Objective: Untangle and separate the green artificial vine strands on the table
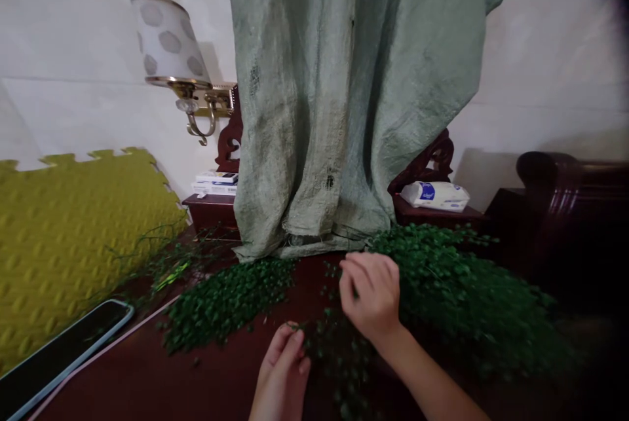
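Small-leaved green artificial foliage lies on a dark red wooden table [147, 375]: one pile [226, 300] at centre left, a larger heap [466, 296] at right. My left hand [282, 375] is low in the middle, fingers pinched together on a thin sprig [334, 349] of the foliage. My right hand [371, 296] hovers just above it, fingers curled and closed on the same strand, beside the large heap.
A smartphone [59, 355] lies at the table's left edge beside a yellow foam mat [73, 231]. A pale green cloth [354, 100] hangs at the back. Behind it are a wall lamp [170, 48], books [216, 182], a wipes packet [435, 195] and dark furniture [565, 211].
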The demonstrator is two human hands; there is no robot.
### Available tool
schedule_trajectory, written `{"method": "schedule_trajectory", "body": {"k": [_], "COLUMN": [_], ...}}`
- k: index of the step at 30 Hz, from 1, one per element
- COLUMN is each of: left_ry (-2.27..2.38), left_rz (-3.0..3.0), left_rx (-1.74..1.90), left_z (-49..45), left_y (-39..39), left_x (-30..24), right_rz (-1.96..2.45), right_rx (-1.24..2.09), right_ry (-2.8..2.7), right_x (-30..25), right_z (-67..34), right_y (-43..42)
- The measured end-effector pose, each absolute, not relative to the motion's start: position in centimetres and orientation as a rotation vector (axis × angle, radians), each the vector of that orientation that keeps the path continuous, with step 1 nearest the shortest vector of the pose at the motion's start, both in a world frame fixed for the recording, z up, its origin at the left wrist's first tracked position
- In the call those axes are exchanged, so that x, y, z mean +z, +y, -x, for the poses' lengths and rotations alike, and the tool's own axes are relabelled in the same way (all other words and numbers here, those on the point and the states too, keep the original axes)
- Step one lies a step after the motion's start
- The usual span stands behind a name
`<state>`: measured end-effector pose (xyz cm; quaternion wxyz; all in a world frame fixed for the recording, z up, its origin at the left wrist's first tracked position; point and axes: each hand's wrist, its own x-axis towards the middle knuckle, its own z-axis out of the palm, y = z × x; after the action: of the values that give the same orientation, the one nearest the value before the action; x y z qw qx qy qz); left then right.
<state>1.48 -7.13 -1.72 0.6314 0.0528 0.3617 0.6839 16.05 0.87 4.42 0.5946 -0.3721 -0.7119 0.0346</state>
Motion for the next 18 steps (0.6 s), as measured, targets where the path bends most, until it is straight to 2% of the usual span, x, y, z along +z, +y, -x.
{"method": "schedule_trajectory", "body": {"k": [2,6,9,18], "left_ry": [0.826,0.769,0.756,0.752], "left_rz": [-0.159,-0.216,-0.21,-0.227], "left_rx": [1.518,1.473,1.478,1.438], "left_z": [-1.5,-1.4,-1.1,0.0], "left_y": [-7.2,-7.3,-7.2,-6.6], "left_x": [-1.7,-1.9,-2.6,-4.5], "right_rz": [0.692,0.702,0.72,0.907], "right_rx": [-0.061,0.301,0.279,0.102], "right_ry": [-1.914,-2.325,-2.515,-2.536], "right_x": [4.7,4.6,3.9,3.3], "right_z": [-15.4,-13.8,-13.1,-12.8], "right_y": [-0.8,-2.3,-2.3,-2.3]}}
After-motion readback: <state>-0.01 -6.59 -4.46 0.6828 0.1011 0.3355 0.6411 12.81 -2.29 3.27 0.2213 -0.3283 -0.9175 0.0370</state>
